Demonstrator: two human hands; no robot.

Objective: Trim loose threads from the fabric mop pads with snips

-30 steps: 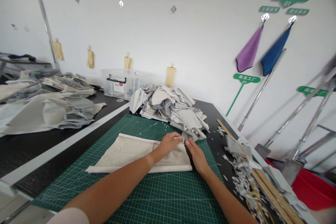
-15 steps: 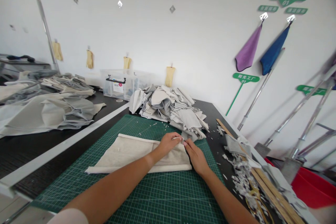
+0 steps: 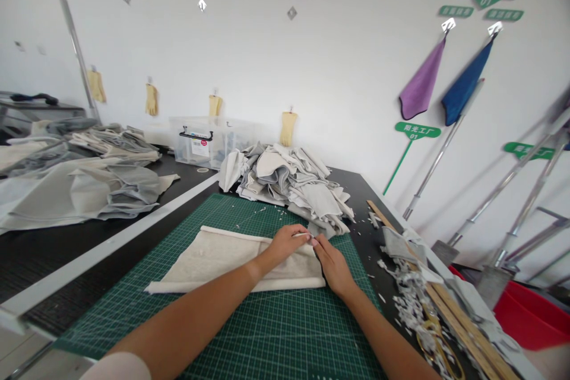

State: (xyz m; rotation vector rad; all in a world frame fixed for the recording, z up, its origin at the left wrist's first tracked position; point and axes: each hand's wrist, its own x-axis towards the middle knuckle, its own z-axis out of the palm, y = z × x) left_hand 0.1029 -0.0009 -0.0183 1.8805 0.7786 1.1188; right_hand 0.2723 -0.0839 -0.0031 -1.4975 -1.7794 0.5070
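A cream piece of fabric [image 3: 214, 261] lies on the green cutting mat [image 3: 249, 332], its long edges rolled or folded over. My left hand [image 3: 287, 244] pinches the fabric's far right corner, fingers closed. Right against it, my right hand [image 3: 332, 261] is also closed at that corner, fingertips nearly touching those of the left. Both hands lift the corner slightly. A dark strip shows under my right hand; I cannot make out what it is.
A heap of grey and cream fabric pieces [image 3: 289, 181] sits behind the mat, near a clear plastic box [image 3: 196, 142]. More fabric [image 3: 89, 190] lies at left. Along the right edge are wooden strips [image 3: 463, 326], white scraps [image 3: 407, 303] and yellow-handled scissors [image 3: 439, 344].
Almost nothing differs. Both hands stay at the fabric's corner, with only a slight shift of the fingers.
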